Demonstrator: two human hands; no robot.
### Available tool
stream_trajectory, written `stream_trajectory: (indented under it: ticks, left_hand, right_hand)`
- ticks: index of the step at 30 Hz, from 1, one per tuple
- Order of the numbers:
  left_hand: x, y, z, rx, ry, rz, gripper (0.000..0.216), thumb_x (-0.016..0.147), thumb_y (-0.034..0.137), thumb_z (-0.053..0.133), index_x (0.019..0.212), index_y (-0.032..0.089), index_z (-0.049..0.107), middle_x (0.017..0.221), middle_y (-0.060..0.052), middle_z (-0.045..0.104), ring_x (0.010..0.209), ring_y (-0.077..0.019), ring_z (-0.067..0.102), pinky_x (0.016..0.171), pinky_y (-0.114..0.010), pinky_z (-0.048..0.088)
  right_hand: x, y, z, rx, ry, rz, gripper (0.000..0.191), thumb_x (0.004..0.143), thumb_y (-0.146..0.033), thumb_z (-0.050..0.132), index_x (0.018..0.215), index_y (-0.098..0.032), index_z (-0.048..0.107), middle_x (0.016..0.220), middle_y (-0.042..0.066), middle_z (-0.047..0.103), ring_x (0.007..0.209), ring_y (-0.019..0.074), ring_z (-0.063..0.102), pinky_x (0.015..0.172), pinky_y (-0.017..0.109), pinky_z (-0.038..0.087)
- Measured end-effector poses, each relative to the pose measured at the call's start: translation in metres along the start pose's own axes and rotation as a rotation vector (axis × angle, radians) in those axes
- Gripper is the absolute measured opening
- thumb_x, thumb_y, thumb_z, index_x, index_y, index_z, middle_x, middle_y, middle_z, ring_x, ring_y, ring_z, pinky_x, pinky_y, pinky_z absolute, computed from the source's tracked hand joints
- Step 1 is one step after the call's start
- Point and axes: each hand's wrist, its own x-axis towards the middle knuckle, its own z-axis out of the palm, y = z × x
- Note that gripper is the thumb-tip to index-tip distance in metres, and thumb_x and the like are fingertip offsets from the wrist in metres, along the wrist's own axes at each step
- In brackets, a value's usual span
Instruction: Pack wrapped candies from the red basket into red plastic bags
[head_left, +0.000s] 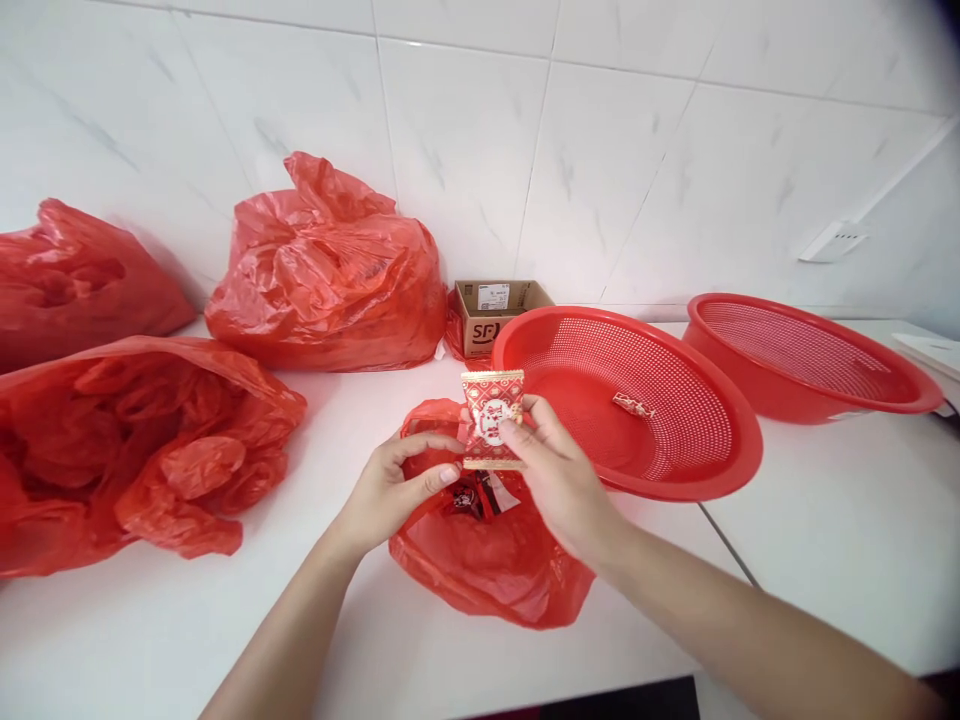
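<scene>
My right hand (pixel 559 470) pinches a small red and gold snack packet (pixel 493 420) with a white round label, its front facing me. Just left of the packet, my left hand (pixel 409 485) has its thumb and index finger apart; whether a fingertip touches the packet's edge I cannot tell. Beneath both hands lies an open red plastic bag (pixel 495 580). Inside it are a few dark and white wrapped pieces (pixel 480 495), partly hidden by the packet and hands.
A red perforated basket (pixel 720 470) at the right holds one small wrapped packet (pixel 634 405). Another red basket (pixel 757 385) stands farther right. By the wall sits a cardboard box (pixel 480 335). Several red plastic bags (pixel 330 280) fill the left side of the white table (pixel 150 640).
</scene>
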Motion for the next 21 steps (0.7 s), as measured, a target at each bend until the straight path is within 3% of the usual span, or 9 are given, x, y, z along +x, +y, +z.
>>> stream_trajectory:
  ticks: [5,12,17,21]
  left_hand:
    - [-0.001,0.003,0.0,-0.173,-0.125,-0.087,0.02,0.087,0.037,0.064,0.097,0.024,0.076,0.098,-0.005,0.075,0.092,-0.0234,0.068,0.088,-0.036,0.052]
    - [-0.004,0.008,-0.012,-0.194,-0.285,-0.101,0.015,0.085,0.03,0.067,0.076,0.019,0.074,0.079,-0.002,0.072,0.077,-0.0161,0.064,0.077,-0.026,0.05]
    - [-0.006,0.0,-0.016,-0.347,-0.156,-0.168,0.019,0.083,0.032,0.069,0.072,0.017,0.07,0.071,-0.001,0.069,0.066,-0.0133,0.06,0.066,-0.024,0.048]
    - [-0.006,-0.006,-0.016,-0.405,-0.098,-0.184,0.021,0.081,0.034,0.071,0.07,0.016,0.067,0.066,0.0,0.065,0.06,-0.0122,0.058,0.059,-0.024,0.045]
  right_hand:
    - [0.004,0.021,0.02,0.064,-0.022,-0.044,0.022,0.093,-0.039,0.055,0.11,-0.026,0.053,0.108,0.003,0.067,0.097,0.0176,0.066,0.083,0.033,0.056]
    - [0.019,-0.003,-0.004,-0.05,-0.061,0.003,0.026,0.088,-0.045,0.063,0.099,-0.022,0.062,0.09,0.003,0.07,0.079,0.0159,0.066,0.073,0.029,0.055]
    - [0.015,0.0,-0.007,-0.105,-0.037,0.058,0.024,0.088,-0.044,0.063,0.093,-0.022,0.056,0.077,0.0,0.067,0.064,0.0135,0.063,0.056,0.026,0.053]
    - [0.009,0.004,-0.007,-0.089,-0.025,0.074,0.023,0.088,-0.042,0.062,0.09,-0.022,0.052,0.071,-0.003,0.065,0.062,0.012,0.061,0.057,0.025,0.053]
